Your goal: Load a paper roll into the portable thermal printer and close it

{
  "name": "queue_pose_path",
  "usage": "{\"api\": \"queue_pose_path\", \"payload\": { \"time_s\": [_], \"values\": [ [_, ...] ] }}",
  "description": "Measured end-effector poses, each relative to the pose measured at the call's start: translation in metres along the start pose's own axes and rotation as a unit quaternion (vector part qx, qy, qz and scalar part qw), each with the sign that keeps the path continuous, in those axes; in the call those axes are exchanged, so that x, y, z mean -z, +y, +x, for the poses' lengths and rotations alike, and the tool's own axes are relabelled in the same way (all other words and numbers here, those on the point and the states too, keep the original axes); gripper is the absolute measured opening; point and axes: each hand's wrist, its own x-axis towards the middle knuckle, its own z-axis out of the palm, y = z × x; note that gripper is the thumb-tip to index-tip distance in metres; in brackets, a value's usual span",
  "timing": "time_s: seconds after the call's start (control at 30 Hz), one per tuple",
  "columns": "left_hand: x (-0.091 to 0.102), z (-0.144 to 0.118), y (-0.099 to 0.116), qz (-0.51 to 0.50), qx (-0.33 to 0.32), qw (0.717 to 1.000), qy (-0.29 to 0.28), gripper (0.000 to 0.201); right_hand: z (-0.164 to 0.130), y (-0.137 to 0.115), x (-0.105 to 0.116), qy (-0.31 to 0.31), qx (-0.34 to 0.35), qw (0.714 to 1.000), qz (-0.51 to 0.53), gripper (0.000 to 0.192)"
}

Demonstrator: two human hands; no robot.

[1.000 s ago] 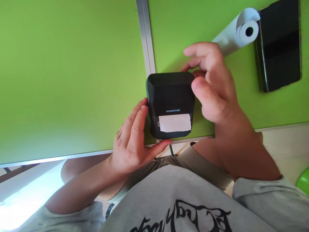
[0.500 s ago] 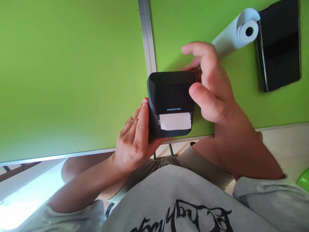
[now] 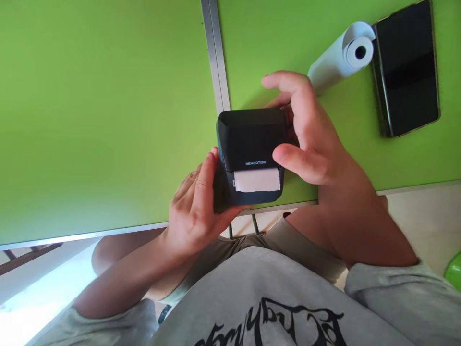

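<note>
A black label printer [image 3: 252, 134] marked NIIMBOT is held just above the front edge of the green table. A white paper strip [image 3: 257, 179] with a ragged end sticks out of its front slot. My left hand [image 3: 196, 206] is closed on the printer's left side, with its thumb along the bottom front. On the other side, my right hand [image 3: 311, 129] grips the far right part; the thumb lies at the right edge of the lid and the index finger is raised away. Some right fingers are hidden behind the printer.
A white paper roll [image 3: 334, 62] lies beyond my right hand, beside a dark phone [image 3: 408, 72]. A metal seam [image 3: 215, 53] runs across the green tabletop [image 3: 101, 110]. The table's front edge passes just before my body.
My right thumb has shifted down and left along the printer's lid. The printer, both hands, roll and phone appear slightly further left as the view shifts.
</note>
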Motion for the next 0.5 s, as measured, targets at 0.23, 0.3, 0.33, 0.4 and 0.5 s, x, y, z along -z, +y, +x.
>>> {"api": "queue_pose_path", "payload": {
  "time_s": [0.23,0.3,0.33,0.4,0.5],
  "values": [
    [-0.001,0.006,-0.002,-0.027,0.026,0.999,0.004,0.107,-0.004,-0.005,0.014,-0.070,0.020,0.997,-0.041,0.090],
    [-0.001,0.006,-0.003,-0.017,0.029,0.999,-0.015,0.102,-0.005,-0.003,0.014,-0.027,0.035,0.997,-0.061,0.086],
    [-0.001,0.006,-0.004,-0.010,0.030,0.999,-0.028,0.100,-0.005,-0.003,0.014,-0.003,0.052,0.996,-0.066,0.080],
    [0.000,0.006,-0.004,0.001,0.029,0.998,-0.049,0.097,-0.004,-0.004,0.012,0.037,0.106,0.992,-0.053,0.065],
    [0.000,0.006,-0.005,0.016,0.021,0.998,-0.050,0.094,-0.003,-0.011,0.008,0.077,0.179,0.980,-0.045,0.045]
  ]
}}
